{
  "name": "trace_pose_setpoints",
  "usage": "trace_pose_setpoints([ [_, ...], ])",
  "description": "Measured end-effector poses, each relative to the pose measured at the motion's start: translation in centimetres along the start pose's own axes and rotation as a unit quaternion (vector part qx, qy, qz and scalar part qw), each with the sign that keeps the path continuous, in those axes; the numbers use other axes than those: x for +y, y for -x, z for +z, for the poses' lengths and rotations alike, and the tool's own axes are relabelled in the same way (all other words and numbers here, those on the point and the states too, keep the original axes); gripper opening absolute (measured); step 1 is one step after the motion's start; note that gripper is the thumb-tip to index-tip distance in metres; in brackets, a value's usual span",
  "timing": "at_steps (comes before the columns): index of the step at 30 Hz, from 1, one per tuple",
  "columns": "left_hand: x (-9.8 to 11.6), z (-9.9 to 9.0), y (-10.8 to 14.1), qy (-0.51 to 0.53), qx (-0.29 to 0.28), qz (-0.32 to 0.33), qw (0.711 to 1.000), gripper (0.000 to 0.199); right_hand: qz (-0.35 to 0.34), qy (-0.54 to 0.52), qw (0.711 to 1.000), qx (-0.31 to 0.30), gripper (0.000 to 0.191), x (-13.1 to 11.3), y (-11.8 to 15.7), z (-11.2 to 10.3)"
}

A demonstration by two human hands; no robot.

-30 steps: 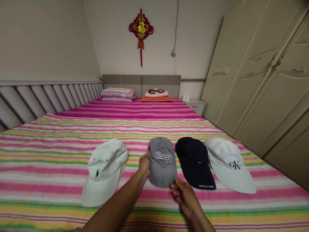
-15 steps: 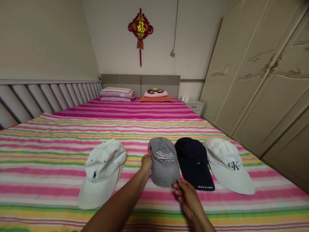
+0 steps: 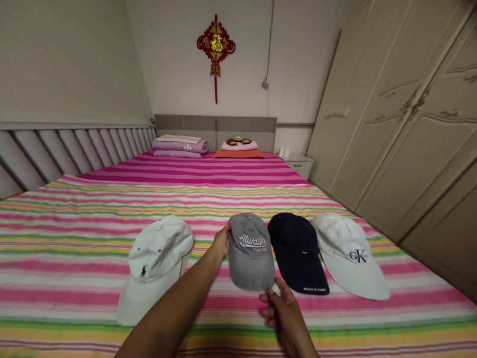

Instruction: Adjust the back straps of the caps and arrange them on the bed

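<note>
A grey baseball cap (image 3: 250, 263) with white "Always" lettering lies on the striped bed, its brim toward me. My left hand (image 3: 222, 241) is closed on the left side of its crown, the fingertips partly hidden behind it. With thumb and fingers, my right hand (image 3: 282, 304) pinches the front right edge of the brim. Just right of the grey cap lies a navy cap (image 3: 298, 248), and a white cap with "CK"-like letters (image 3: 348, 258) sits against it. On the left is a white cap with a small dark rider emblem (image 3: 160, 253), partly covered by my left forearm.
The striped bedspread (image 3: 93, 243) spans the bed. Folded purple bedding (image 3: 179, 146) and a pink pillow (image 3: 240, 145) lie by the headboard (image 3: 246, 124). A rail (image 3: 82, 144) runs along the left; a wardrobe (image 3: 402, 149) and nightstand (image 3: 298, 165) stand right.
My left hand has shifted slightly up and left along the grey cap's side. My right hand has moved a little left and down at the brim's edge. The view has drifted slightly.
</note>
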State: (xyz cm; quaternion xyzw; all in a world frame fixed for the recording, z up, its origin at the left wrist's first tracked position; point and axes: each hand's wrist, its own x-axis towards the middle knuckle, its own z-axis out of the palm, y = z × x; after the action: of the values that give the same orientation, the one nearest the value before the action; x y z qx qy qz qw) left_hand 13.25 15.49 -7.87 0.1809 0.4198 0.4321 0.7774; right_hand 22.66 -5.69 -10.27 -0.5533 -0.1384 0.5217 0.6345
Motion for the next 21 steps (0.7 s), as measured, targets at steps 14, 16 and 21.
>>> trace_pose_setpoints([
  [14, 1.0, 2.3, -2.0, -0.017, -0.026, -0.046, 0.998, 0.028, -0.035, -0.131, 0.991, -0.01, 0.056, 0.5, 0.2, -0.4],
  [16, 0.9, 2.4, -1.9, -0.025, -0.03, -0.038, 0.999, 0.027, -0.037, -0.133, 0.99, -0.012, 0.057, 0.6, 0.2, -0.6],
  [21, 0.3, 2.0, -1.8, -0.06, -0.017, 0.001, 0.998, 0.024, -0.038, -0.129, 0.991, -0.022, 0.06, 1.0, 0.1, -0.8],
])
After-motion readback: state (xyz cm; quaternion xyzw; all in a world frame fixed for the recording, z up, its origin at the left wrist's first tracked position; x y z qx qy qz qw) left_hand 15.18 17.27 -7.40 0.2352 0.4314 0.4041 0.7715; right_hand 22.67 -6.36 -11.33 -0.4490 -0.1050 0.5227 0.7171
